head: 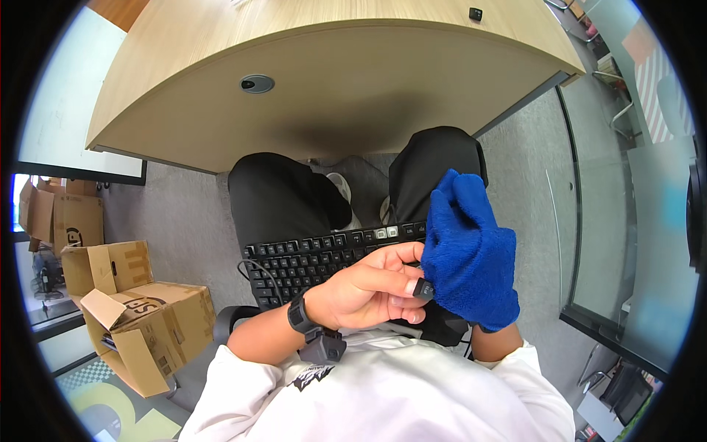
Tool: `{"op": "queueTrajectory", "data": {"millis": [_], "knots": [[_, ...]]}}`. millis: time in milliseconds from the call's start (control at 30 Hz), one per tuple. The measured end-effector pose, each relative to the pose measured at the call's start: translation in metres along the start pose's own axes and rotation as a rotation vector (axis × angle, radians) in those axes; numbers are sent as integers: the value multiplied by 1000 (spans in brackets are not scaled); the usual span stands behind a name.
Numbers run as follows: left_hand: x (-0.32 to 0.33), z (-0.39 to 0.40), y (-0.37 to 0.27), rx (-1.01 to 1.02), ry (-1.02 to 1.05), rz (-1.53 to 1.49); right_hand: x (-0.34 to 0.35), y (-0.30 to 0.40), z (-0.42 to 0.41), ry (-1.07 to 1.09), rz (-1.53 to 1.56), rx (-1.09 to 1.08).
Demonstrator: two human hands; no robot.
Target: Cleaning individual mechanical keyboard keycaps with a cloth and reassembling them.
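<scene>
Between the thumb and fingers of my left hand [375,287] is a single black keycap [424,289] with light lettering. It touches the edge of a blue microfiber cloth [469,254]. That cloth wraps over my right hand, whose fingers are hidden; only my right forearm [494,342] shows below it. A black keyboard [309,259] lies across my lap, partly covered by my left hand and the cloth. In its far row, two bare key positions [386,232] show pale switches without caps.
A wooden desk [359,66] stands ahead of my knees, with another black keycap [475,14] on its top. Open cardboard boxes [165,326] sit on the floor at left. A cable [259,268] loops over the keyboard's left end. Glass partitioning [607,232] runs along the right.
</scene>
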State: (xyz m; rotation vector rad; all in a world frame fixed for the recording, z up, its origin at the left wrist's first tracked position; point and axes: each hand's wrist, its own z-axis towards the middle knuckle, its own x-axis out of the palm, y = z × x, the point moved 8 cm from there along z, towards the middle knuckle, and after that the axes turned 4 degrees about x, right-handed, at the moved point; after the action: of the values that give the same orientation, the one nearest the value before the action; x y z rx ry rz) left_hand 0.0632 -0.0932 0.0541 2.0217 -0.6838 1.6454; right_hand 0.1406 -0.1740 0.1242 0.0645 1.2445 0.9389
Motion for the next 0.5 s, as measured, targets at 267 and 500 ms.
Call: {"op": "queueTrajectory", "data": {"millis": [267,500], "knots": [[-6,-23,-52,625,-347,733,11,10,4,198,-16,-69],[9,-29,-44,824,-374,1102,6,21,-4,65,-74,-159]]}}
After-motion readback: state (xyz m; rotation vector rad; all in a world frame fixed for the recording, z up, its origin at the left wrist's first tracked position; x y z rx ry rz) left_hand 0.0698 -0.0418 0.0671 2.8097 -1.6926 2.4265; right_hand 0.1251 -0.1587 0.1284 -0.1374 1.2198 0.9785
